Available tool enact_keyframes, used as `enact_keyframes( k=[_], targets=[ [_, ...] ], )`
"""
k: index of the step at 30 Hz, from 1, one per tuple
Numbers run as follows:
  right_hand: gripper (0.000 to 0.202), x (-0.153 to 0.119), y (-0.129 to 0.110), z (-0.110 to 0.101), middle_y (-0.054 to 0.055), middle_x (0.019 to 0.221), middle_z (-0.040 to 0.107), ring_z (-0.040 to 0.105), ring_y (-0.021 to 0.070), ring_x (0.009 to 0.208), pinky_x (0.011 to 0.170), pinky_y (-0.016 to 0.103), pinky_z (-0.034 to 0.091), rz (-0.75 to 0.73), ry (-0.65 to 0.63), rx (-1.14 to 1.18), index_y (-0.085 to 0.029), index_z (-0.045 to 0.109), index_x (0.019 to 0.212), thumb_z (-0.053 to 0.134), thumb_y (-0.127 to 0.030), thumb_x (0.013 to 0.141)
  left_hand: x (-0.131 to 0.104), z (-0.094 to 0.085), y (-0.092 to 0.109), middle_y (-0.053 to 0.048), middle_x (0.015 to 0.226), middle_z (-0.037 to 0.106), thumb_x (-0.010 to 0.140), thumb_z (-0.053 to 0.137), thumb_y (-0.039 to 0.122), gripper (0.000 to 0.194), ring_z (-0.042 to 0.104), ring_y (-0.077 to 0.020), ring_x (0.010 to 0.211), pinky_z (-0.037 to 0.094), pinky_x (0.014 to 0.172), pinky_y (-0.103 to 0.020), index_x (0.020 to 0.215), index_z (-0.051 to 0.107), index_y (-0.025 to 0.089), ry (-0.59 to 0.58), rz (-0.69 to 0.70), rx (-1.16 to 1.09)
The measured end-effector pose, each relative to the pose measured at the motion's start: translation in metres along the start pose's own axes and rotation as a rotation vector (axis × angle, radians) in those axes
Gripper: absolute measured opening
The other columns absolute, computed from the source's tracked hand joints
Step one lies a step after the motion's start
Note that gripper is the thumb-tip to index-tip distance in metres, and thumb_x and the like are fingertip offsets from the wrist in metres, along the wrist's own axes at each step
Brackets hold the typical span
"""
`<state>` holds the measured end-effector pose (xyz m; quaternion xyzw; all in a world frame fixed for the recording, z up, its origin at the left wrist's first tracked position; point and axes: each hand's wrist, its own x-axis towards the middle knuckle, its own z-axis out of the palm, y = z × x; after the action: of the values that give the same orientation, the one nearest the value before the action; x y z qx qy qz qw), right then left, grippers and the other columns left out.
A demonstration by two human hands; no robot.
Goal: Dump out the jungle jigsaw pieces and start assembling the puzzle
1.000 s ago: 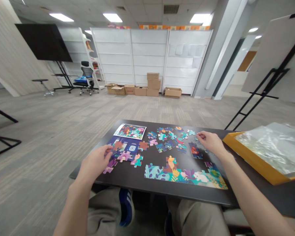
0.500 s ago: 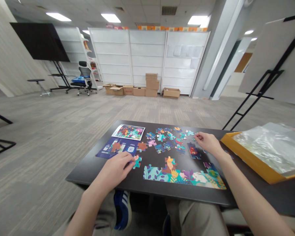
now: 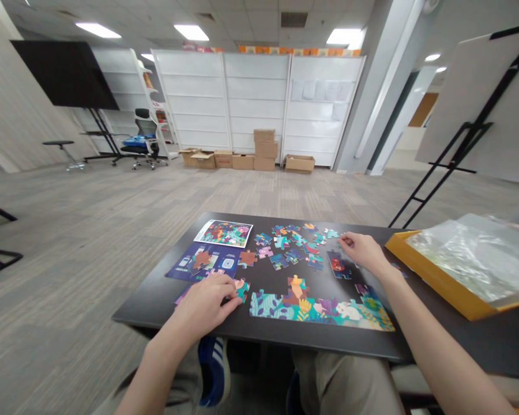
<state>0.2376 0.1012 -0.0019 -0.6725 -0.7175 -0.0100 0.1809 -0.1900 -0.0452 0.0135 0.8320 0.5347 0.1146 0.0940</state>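
Note:
My left hand (image 3: pixel 214 297) is closed, with its fingertips at the edge of a teal puzzle piece (image 3: pixel 243 289) just left of the joined strip. Joined puzzle pieces (image 3: pixel 320 314) form a long strip along the near edge of the table, with a white rabbit and plants on it; an orange and brown part (image 3: pixel 297 288) stands up from its row. My right hand (image 3: pixel 363 251) is closed in a pinch beyond the strip; what its fingertips hold, if anything, is hidden. Just left of and below it lies a dark piece with a red animal (image 3: pixel 339 265). Several loose pieces (image 3: pixel 294 255) lie at mid-table.
A picture sheet (image 3: pixel 225 233) lies at the back left of the black table (image 3: pixel 155 305). Below it, brown pieces (image 3: pixel 202 259) rest on and beside a dark blue leaflet (image 3: pixel 184 265). At right stands a yellow box (image 3: pixel 432 282) with clear plastic (image 3: pixel 471 259).
My left hand has shifted slightly nearer, and the teal piece has moved a little nearer with it. Pink pieces behind that hand now show. My right hand has stayed nearly still.

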Motion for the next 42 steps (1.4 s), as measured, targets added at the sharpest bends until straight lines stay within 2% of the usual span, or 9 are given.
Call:
enact_keyframes(
  k=[8,11,19,27,34,42],
  targets=[
    [0.026,-0.001,-0.002,0.0,0.005,0.09,0.08,0.073,0.0238,0.083,0.063,0.028,0.044,-0.024,0.008,-0.003,-0.024,0.075,0.094,0.054,-0.04,0.093,0.015,-0.004,0.011,-0.005,0.104,0.074,0.101,0.053,0.029,0.021,0.067,-0.0221,0.102,0.05,0.088,-0.034,0.096,0.072,0.022,0.096,-0.01,0.03],
    [0.027,-0.002,-0.003,0.001,0.006,0.089,0.08,0.074,0.0243,0.082,0.063,0.029,0.045,-0.044,0.012,-0.005,-0.024,0.075,0.095,0.053,-0.04,0.093,0.025,-0.004,0.019,-0.005,0.105,0.074,0.1,0.054,0.028,0.019,0.066,-0.0232,0.103,0.05,0.09,-0.035,0.096,0.071,0.022,0.081,-0.014,0.053],
    [0.029,-0.002,-0.006,0.001,0.006,0.088,0.08,0.073,0.0239,0.081,0.064,0.029,0.046,-0.066,0.009,-0.002,-0.024,0.076,0.094,0.052,-0.039,0.095,0.056,0.012,0.045,-0.007,0.11,0.072,0.097,0.059,0.028,0.015,0.065,-0.0254,0.107,0.051,0.095,-0.037,0.103,0.07,0.02,0.035,0.042,0.032],
    [0.029,-0.003,-0.011,-0.003,0.007,0.091,0.08,0.074,0.0251,0.084,0.065,0.029,0.044,-0.064,-0.032,-0.024,-0.023,0.075,0.095,0.052,-0.04,0.096,0.077,0.025,0.062,-0.01,0.123,0.068,0.096,0.061,0.028,0.024,0.061,-0.0281,0.116,0.05,0.1,-0.042,0.117,0.067,0.018,0.022,0.042,0.008],
    [0.026,-0.003,-0.01,0.0,0.006,0.091,0.08,0.074,0.0238,0.083,0.065,0.027,0.044,-0.077,-0.026,-0.016,-0.024,0.075,0.094,0.053,-0.038,0.096,0.085,0.036,0.066,-0.011,0.124,0.068,0.095,0.061,0.029,0.026,0.061,-0.029,0.118,0.05,0.103,-0.043,0.118,0.066,0.018,-0.016,0.067,-0.01],
    [0.023,-0.006,-0.016,-0.002,0.004,0.089,0.08,0.073,0.0232,0.081,0.063,0.028,0.043,-0.109,-0.035,0.004,-0.025,0.074,0.092,0.054,-0.037,0.094,0.08,0.031,0.06,-0.01,0.122,0.069,0.095,0.06,0.027,0.023,0.062,-0.0278,0.118,0.051,0.101,-0.041,0.116,0.066,0.02,-0.009,0.057,-0.03]
  ],
)
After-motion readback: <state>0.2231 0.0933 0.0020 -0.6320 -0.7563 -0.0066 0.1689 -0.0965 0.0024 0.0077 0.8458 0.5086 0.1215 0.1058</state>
